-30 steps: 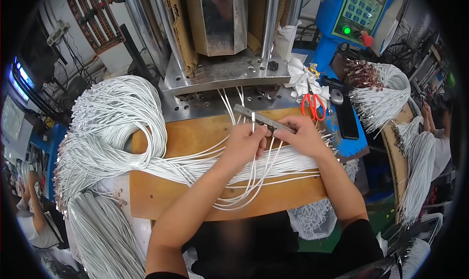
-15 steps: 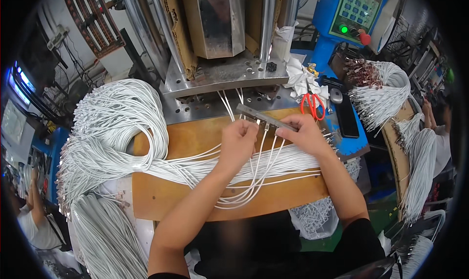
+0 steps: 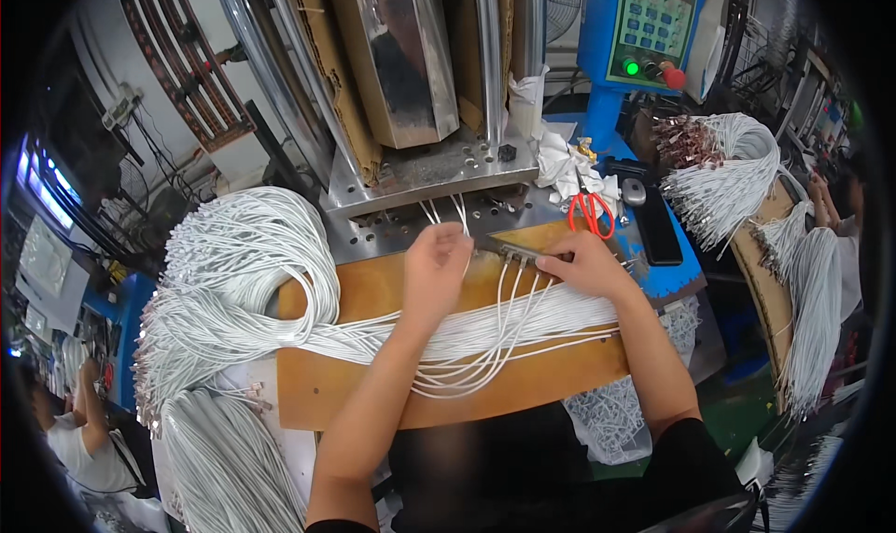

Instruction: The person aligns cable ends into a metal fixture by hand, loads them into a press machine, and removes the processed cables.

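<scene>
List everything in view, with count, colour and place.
Board: one, brown, centre
Metal bar: one, grey, near board's far edge
Cables: uncountable, white, on board, heaped left and right
Press: one, silver, top centre
Control box: one, blue, upper right
Scissors: one, red-handled, right of press
Mouse: one, grey, right of scissors
Phone: one, black, below mouse
Fan: one, grey, top
Crumpled paper: several, white, beside scissors
Plastic bag: one, clear, below board
Other people: two, white clothing, side edges
Left hand: one, bare, left of bar
Right hand: one, bare, on bar
</scene>
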Demonstrator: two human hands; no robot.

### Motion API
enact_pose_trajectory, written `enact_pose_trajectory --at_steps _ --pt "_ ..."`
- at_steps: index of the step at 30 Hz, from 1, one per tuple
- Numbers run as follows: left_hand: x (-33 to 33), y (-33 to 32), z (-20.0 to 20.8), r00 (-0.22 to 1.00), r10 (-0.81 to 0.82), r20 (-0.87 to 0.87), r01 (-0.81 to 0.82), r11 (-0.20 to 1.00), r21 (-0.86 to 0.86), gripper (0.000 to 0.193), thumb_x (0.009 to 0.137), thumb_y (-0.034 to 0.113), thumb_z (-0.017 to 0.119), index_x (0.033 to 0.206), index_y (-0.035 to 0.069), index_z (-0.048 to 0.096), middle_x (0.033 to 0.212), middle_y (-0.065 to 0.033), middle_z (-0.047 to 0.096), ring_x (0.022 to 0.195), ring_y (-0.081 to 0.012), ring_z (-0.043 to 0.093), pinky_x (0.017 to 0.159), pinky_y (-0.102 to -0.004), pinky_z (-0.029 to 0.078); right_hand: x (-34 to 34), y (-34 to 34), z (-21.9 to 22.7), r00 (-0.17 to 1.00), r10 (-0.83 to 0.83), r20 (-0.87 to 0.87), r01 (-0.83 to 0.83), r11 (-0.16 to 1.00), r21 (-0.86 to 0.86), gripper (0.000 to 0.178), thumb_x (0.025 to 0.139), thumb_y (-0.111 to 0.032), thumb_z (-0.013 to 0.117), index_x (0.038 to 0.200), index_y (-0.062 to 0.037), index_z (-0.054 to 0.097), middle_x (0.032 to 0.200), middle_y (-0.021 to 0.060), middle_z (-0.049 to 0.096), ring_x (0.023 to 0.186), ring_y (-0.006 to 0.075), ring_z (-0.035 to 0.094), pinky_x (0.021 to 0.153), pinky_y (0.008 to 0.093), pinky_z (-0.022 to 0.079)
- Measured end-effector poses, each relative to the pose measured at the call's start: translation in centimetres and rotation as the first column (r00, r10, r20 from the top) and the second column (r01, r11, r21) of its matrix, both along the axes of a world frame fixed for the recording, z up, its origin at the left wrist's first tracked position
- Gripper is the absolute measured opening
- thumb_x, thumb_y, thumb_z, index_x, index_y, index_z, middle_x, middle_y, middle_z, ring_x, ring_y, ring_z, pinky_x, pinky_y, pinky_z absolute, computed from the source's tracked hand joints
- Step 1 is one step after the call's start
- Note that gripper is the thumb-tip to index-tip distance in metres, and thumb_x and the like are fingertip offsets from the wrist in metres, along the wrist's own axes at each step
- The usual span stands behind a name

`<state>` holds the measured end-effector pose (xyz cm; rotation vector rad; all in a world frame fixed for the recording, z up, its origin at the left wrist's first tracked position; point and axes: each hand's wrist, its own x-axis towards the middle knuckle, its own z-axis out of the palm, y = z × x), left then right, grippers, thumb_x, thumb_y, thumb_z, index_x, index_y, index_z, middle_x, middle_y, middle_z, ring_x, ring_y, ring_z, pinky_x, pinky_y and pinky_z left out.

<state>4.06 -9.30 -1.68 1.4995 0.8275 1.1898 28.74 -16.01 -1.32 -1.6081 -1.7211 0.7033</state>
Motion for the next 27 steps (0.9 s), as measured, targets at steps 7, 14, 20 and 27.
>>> enact_pose_trajectory --at_steps 7,14,20,27 --pt "-3.3 4.8 1.1 0.991 0.048 -0.127 -0.090 0.934 -0.347 0.032 0.092 0.010 0.059 0.118 -0.006 0.056 0.107 -0.0104 0.065 0.093 -0.0192 0.062 0.087 -0.0299 0.049 0.1 4.5 1.9 0.882 -0.112 0.458 -0.093 0.912 0.400 0.023 0.087 -0.022 0.060 0.097 -0.0039 0.070 0.091 0.0210 0.066 0.084 0.0377 0.061 0.075 0.0450 0.049" --pt "-0.1 9.9 -1.7 0.929 -0.241 0.282 0.357 0.784 -0.508 0.032 0.092 0.008 0.055 0.121 -0.006 0.055 0.109 -0.0127 0.064 0.095 -0.0245 0.063 0.089 -0.0344 0.050 -1.5 19.3 0.4 0.774 -0.182 0.606 -0.101 0.910 0.402 0.026 0.087 -0.019 0.059 0.109 -0.0088 0.065 0.106 0.0142 0.066 0.102 0.0322 0.061 0.088 0.0423 0.048" --pt "-1.1 8.8 0.1 0.825 -0.420 0.378 0.565 0.626 -0.537 0.031 0.098 0.012 0.049 0.126 0.000 0.048 0.103 -0.0144 0.064 0.091 -0.0284 0.067 0.082 -0.0380 0.055 -2.2 21.2 -1.3 0.924 -0.155 0.350 -0.006 0.908 0.419 0.027 0.087 -0.022 0.059 0.110 -0.0083 0.064 0.106 0.0135 0.066 0.101 0.0295 0.061 0.091 0.0399 0.048" --pt "-2.1 10.0 -0.4 0.821 -0.405 0.403 0.567 0.662 -0.490 0.029 0.100 0.019 0.050 0.122 0.001 0.054 0.086 -0.0083 0.063 0.081 -0.0229 0.068 0.076 -0.0355 0.056 -4.0 20.5 -1.1 0.986 -0.117 0.115 0.053 0.890 0.453 0.035 0.089 -0.028 0.061 0.115 -0.0052 0.064 0.109 0.0166 0.065 0.102 0.0285 0.060 0.091 0.0392 0.046"
